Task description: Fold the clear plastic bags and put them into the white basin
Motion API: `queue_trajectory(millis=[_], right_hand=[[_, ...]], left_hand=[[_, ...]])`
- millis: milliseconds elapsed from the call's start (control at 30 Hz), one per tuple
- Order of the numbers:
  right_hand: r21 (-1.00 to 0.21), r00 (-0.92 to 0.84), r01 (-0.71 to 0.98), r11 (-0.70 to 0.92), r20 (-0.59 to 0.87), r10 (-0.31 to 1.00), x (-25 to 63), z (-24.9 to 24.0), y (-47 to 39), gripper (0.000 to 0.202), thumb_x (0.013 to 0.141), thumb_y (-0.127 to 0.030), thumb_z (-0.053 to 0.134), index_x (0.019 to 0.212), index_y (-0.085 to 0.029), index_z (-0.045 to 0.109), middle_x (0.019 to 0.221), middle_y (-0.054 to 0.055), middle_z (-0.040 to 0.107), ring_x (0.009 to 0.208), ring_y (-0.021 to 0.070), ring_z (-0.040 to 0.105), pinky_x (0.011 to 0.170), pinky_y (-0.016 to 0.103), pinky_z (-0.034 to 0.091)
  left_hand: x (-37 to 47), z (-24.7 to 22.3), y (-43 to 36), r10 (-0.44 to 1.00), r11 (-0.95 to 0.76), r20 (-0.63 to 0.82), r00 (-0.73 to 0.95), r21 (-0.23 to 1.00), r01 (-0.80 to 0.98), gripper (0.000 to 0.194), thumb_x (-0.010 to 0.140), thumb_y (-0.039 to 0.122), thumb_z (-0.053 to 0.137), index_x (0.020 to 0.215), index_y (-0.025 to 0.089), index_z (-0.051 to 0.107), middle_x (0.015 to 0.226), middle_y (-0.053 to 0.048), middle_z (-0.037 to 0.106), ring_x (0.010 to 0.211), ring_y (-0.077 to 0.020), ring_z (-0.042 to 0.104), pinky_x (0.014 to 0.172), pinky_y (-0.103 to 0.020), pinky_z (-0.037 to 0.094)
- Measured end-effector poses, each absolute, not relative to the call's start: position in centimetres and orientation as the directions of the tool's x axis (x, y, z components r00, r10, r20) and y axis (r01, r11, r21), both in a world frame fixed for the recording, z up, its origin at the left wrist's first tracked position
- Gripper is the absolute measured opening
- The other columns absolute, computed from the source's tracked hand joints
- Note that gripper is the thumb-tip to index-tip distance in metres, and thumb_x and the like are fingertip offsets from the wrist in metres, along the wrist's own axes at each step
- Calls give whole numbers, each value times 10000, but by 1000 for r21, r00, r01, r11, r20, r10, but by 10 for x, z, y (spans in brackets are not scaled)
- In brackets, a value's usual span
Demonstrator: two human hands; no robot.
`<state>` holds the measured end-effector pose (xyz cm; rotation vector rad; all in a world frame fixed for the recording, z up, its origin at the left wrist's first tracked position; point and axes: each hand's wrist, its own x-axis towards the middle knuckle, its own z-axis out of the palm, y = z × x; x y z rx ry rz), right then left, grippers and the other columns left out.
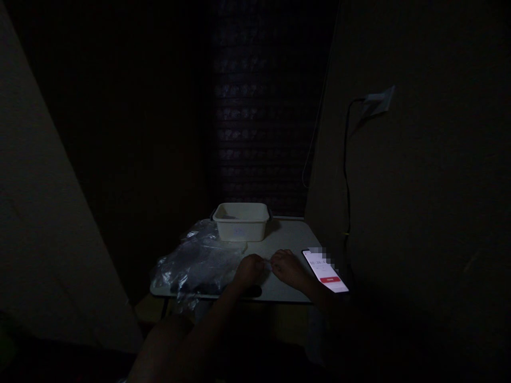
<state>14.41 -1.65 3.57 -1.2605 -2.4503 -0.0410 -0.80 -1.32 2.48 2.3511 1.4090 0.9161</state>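
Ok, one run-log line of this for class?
left hand, right hand: holding small pale item, too dark to identify | white tub: table, far side | clear plastic: left side | lit phone: right side

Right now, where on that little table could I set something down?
The barest patch of table lies right of the white tub, beyond the right hand and phone. Crinkled plastic crowds the left; the left hand sits beside the right near the front.

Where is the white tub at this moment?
In the head view, the white tub stands just left of centre at the back of the table, beyond the left hand, with clear plastic sheeting at its front left.
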Motion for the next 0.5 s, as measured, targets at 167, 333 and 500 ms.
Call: queue_trajectory(millis=[167,333,500], right_hand=[[-687,-290,554,470,370,883,136,45,-4,318,592,-245,479,890,-136,500,838,52,549,713,129,495,588,225,370],[-852,-237,421,310,227,945,132,57,9,84,558,-169,457,551,-117,522,505,-10,508,493,97,465,445,196,335],[-913,-210,334,232,168,963,126,66,15,84,552,-190,478,547,-117,519,480,-30,490,460,76,444,437,185,328]], left_hand=[[-10,34,-1,929,-370,320,187,827,423,143,568,231,443,560,125,539,529,0,531,531,-115,476,515,-215,362],[-15,41,1,969,-247,237,74,947,207,161,542,282,468,500,126,478,412,50,419,396,-65,391,414,-192,324],[-22,48,-2,971,-238,239,5,964,117,163,546,283,464,516,122,458,420,53,408,382,-51,379,405,-186,323]])
